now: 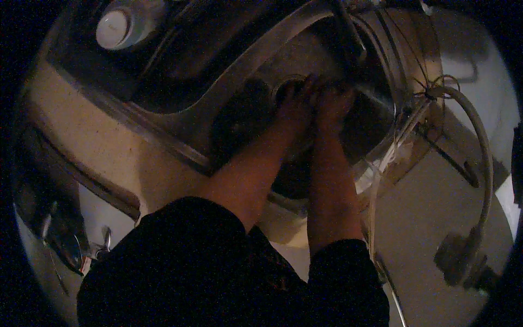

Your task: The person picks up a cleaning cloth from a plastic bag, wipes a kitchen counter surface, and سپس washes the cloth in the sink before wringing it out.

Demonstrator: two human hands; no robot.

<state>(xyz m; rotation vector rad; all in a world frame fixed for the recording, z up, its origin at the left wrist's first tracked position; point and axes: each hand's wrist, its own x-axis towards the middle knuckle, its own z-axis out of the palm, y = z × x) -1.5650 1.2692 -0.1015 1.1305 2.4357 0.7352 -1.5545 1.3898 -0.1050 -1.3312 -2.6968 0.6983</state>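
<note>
The picture is very dark and grainy. Both my forearms reach forward from dark sleeves into a shadowed recess with a curved rim point(241, 65). My left hand point(296, 100) is at a round ring-shaped edge point(280, 88) deep inside, its fingers partly lost in shadow. Close beside it on the right, my right hand point(335, 100) bends down over something dark. I cannot make out what either hand touches or whether it grips anything.
A speckled beige panel point(98, 118) slants along the left. At upper left stands a white-topped round container point(112, 29). Thin cables point(386, 159) hang on the right, tied near a thick bent hose point(486, 155). A dark blocky object point(457, 255) sits at lower right.
</note>
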